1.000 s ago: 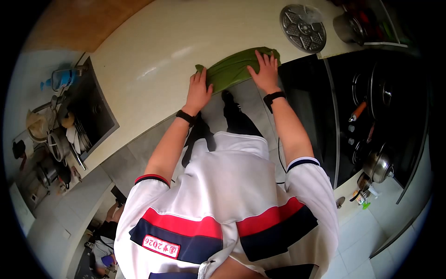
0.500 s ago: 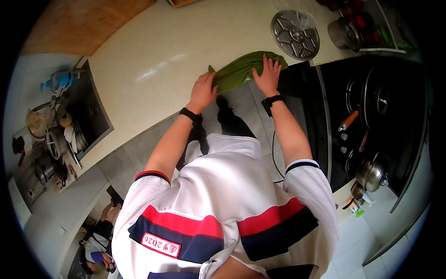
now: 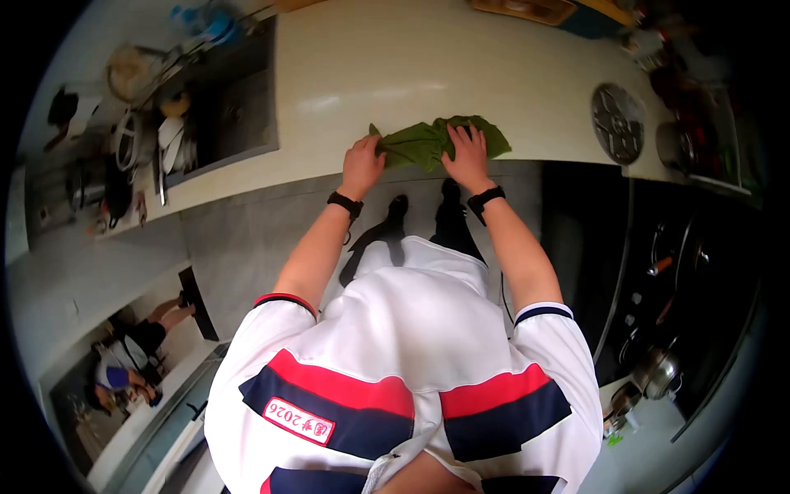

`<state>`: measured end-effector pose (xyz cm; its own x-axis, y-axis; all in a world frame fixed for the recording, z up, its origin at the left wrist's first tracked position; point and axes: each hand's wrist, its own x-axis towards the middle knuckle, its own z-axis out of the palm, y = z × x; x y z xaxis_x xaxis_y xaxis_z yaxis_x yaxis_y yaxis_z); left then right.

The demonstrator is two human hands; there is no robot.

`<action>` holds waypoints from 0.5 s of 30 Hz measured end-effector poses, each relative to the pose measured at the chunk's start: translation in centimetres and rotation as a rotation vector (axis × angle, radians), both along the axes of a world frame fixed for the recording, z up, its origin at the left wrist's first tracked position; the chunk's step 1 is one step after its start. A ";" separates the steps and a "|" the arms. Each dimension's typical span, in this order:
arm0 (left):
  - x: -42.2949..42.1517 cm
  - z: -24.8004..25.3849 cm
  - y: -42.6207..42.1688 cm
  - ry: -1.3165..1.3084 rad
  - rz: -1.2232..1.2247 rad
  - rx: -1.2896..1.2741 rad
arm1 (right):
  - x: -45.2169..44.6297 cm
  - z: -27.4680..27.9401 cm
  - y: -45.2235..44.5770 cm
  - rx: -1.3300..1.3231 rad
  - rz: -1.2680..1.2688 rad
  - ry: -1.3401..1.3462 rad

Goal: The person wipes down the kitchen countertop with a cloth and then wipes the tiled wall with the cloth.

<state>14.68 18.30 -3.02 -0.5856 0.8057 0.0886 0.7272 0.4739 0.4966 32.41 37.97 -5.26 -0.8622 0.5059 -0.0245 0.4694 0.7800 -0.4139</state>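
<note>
A green cloth lies wrinkled along the front edge of the pale countertop, bunched up between my two hands. My left hand is closed on its left end, fingers curled over the fabric. Over the right part of the cloth is my right hand, its fingers bent into the fabric and slightly apart, with a loose flap lying beyond them. Both wrists wear dark bands. What the palms touch is hidden.
Left is a dark sink with dishes beside it. A round metal steamer plate lies on the counter's right. Farther right, a black stove holds pans and a metal pot. Another person is at lower left.
My right hand has come closer to my left hand, and the cloth between them is more bunched. The view has turned, so the sink and steamer plate appear shifted right.
</note>
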 end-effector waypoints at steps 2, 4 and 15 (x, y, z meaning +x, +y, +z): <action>-1.9 -0.1 -3.8 -0.008 0.097 0.043 | -2.3 0.2 -2.8 -0.027 0.108 0.030; -3.7 -0.1 -7.3 0.000 0.173 0.073 | -4.2 1.1 -5.9 -0.065 0.209 0.091; -7.6 0.2 -15.2 -0.059 0.296 -0.013 | -6.0 1.3 -11.2 -0.137 0.046 0.304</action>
